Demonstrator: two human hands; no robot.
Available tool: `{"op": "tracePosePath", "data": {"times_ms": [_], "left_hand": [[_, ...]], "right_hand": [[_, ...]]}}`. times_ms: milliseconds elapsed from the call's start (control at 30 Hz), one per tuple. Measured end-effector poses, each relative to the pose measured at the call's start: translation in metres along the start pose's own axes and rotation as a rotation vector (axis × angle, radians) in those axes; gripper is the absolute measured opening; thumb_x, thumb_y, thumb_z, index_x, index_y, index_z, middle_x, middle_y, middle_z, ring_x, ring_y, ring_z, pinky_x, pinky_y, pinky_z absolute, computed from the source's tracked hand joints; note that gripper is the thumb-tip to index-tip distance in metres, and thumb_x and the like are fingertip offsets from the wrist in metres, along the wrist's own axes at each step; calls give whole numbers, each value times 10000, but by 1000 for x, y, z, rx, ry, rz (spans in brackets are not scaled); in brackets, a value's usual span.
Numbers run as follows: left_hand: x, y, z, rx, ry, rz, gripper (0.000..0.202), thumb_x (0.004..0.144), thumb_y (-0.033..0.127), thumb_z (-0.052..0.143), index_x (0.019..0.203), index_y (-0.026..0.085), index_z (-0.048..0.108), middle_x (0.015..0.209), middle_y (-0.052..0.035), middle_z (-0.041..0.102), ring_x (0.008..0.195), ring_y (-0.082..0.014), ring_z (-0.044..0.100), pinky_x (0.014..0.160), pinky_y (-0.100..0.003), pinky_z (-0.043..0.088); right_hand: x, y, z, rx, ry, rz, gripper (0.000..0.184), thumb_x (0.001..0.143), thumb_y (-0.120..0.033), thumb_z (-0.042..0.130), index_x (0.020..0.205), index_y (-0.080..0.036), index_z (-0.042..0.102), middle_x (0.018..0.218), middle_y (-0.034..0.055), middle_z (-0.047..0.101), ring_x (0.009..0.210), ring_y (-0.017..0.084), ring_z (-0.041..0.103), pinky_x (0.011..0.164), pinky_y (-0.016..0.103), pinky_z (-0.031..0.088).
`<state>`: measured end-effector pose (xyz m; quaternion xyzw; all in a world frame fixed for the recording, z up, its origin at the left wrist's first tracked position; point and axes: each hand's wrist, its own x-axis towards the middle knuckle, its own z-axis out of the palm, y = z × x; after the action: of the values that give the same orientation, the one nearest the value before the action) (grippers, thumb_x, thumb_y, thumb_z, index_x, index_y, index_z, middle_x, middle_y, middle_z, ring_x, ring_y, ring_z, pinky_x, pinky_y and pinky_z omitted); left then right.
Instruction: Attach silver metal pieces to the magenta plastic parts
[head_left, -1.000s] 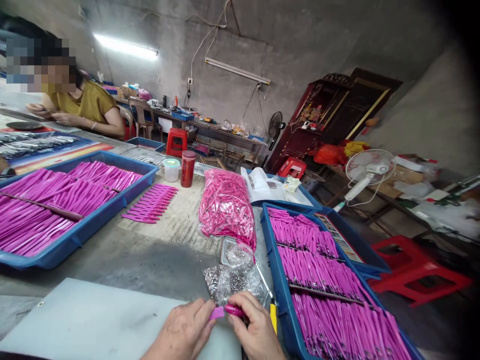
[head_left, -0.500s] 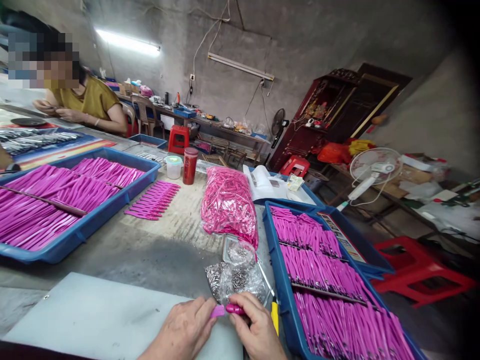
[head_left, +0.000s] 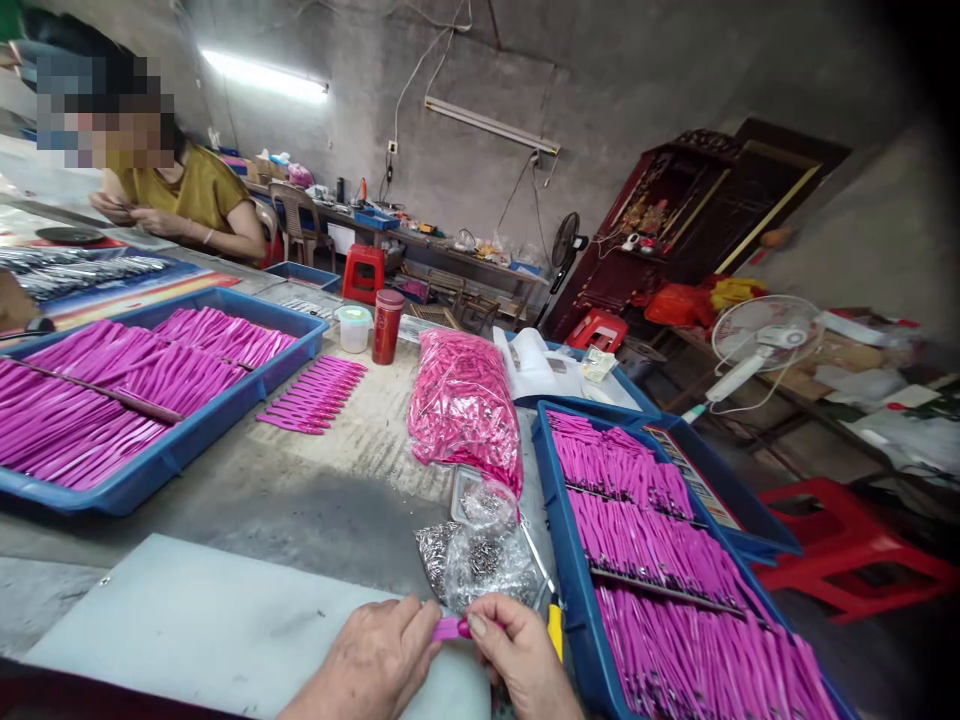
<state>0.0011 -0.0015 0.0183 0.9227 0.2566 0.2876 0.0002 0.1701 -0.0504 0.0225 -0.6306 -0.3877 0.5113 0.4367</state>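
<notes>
Above the right end of a pale board (head_left: pixel 195 610), my left hand (head_left: pixel 379 650) is closed around a purple plastic handle (head_left: pixel 447 628), with only its end showing past the fingers. Between thumb and fingers of my right hand (head_left: pixel 517 650) is a small glossy magenta piece (head_left: pixel 465 627), mostly covered. The two pieces meet end to end; whether one is inside the other cannot be made out. Just beyond my hands lie clear plastic bags of small metal parts (head_left: pixel 480 560). A yellow-handled tool (head_left: pixel 555 630) rests by my right hand.
Blue trays of purple handles stand at left (head_left: pixel 172 465) and right (head_left: pixel 559 500). A bag of pink pieces (head_left: pixel 465 400), a row of purple pieces (head_left: pixel 315 395), a red canister (head_left: pixel 387 325) and a lidded tub (head_left: pixel 353 328) are farther back. A co-worker (head_left: pixel 195 195) sits far left.
The gap between the purple handle and the magenta piece has closed; they now touch. My right fingers have come further over the magenta piece. The camera view has shifted slightly.
</notes>
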Motion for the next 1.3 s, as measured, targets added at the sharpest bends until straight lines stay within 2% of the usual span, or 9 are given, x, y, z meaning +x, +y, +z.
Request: {"op": "tracePosePath", "data": {"times_ms": [200, 500, 700, 1000, 1300], "left_hand": [[0, 1, -1, -13, -17, -12, 242, 936, 201, 220, 837, 196, 441, 605, 15, 539, 485, -157, 572, 435, -258, 447], [-4, 1, 5, -22, -55, -20, 209, 930, 198, 238, 858, 199, 434, 622, 16, 540, 501, -169, 581, 449, -279, 463], [-6, 0, 7, -26, -69, -15, 212, 931, 205, 235, 861, 200, 435, 628, 15, 544, 497, -171, 579, 443, -282, 462], [-3, 4, -2, -3, -52, -12, 247, 938, 209, 212, 844, 200, 440, 610, 17, 546, 483, -164, 576, 437, -268, 449], [-2, 4, -3, 1, -38, -17, 297, 944, 211, 187, 816, 198, 454, 594, 18, 542, 472, -153, 567, 429, -254, 428]], "right_hand": [[3, 9, -2, 115, -59, 118, 536, 571, -687, 626, 632, -165, 521, 432, -88, 417, 343, 25, 263, 356, 174, 150], [3, 13, -2, 208, -59, 156, 517, 567, -655, 657, 605, -163, 502, 401, -92, 437, 308, 8, 260, 329, 163, 123], [1, 12, 0, 186, -53, 143, 533, 568, -677, 636, 602, -162, 504, 401, -90, 430, 310, 12, 260, 328, 168, 130], [-1, 5, 3, 48, -7, 145, 578, 543, -736, 593, 592, -166, 511, 412, -88, 404, 346, 26, 261, 360, 189, 143], [-1, 11, -2, 84, -28, 157, 559, 553, -712, 609, 610, -163, 520, 414, -88, 416, 347, 28, 272, 365, 188, 145]]}}
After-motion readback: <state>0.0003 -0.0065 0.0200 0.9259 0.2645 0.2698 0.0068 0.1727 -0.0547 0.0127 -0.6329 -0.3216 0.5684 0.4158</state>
